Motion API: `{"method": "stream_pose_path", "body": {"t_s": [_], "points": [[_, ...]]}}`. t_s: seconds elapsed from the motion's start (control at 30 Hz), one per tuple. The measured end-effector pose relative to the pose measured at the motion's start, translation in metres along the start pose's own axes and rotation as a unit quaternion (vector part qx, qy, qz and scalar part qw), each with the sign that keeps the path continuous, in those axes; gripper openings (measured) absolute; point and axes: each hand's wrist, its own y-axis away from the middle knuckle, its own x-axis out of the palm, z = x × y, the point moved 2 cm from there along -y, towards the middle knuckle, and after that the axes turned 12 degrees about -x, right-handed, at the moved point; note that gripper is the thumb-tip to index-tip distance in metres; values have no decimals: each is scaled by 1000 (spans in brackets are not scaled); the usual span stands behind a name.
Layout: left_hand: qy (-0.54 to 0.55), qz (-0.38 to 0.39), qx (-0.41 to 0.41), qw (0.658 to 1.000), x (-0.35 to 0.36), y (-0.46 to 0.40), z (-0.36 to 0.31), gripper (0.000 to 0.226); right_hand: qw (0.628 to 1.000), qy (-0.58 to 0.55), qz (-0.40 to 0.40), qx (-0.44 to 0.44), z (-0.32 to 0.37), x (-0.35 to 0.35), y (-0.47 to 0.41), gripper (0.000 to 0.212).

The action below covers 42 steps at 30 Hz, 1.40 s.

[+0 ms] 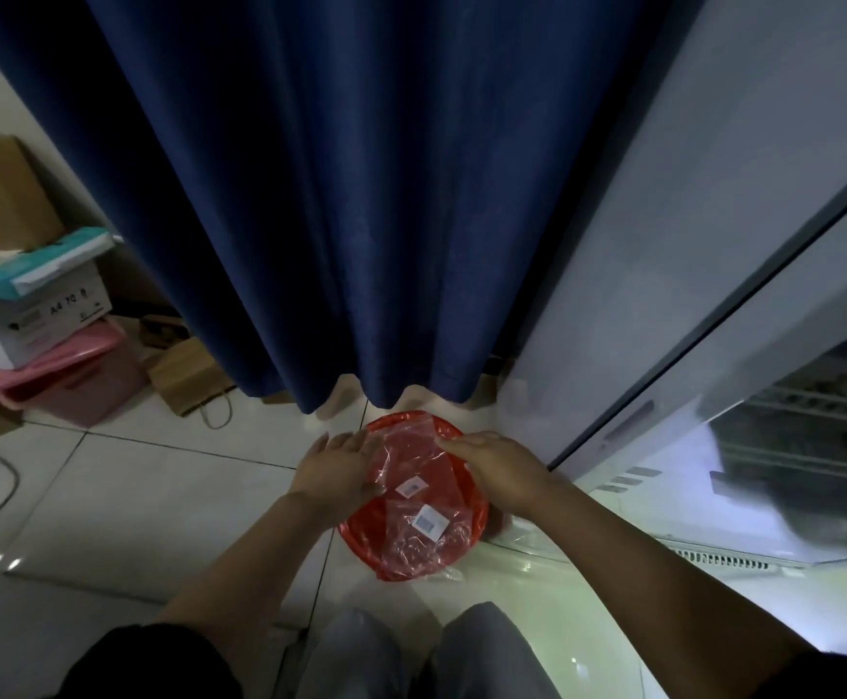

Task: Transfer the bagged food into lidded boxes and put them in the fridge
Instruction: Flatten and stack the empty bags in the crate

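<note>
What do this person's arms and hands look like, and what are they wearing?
Both hands, left hand and right hand, are bare: no gloves, and no rings or watch that I can see. The forearms are uncovered; dark short sleeves end near the elbows.

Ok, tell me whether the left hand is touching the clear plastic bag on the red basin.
Touching. The head view shows the left hand lying flat with its thumb side on the clear plastic bag over the red basin.

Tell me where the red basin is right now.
The red basin sits on the tiled floor, low in the head view, under clear plastic bags, between both hands, beside the open fridge.
</note>
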Motion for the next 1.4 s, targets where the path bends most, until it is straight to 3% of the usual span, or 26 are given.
{"method": "stream_pose_path", "body": {"t_s": [0.37,0.6,1.0,1.2,1.27,1.4], "points": [[33,-14,17,999,-67,55,-7,58,1000,-1,23,17,49,-66,44,51],[28,-2,27,999,-47,50,-3,61,999,-1,37,20,40,-43,45,55],[26,52,37,998,140,-66,-4,56,994,-20,91,64,-74,155,-25,55],[42,75,75,993,243,-129,-2,61,992,-33,123,5,-124,246,-67,64],[88,84,83,989,272,-135,0,56,992,-26,119,-16,-133,267,-74,56],[153,21,71,985,292,-149,8,27,999,-15,41,-27,-148,277,-96,57]]}}
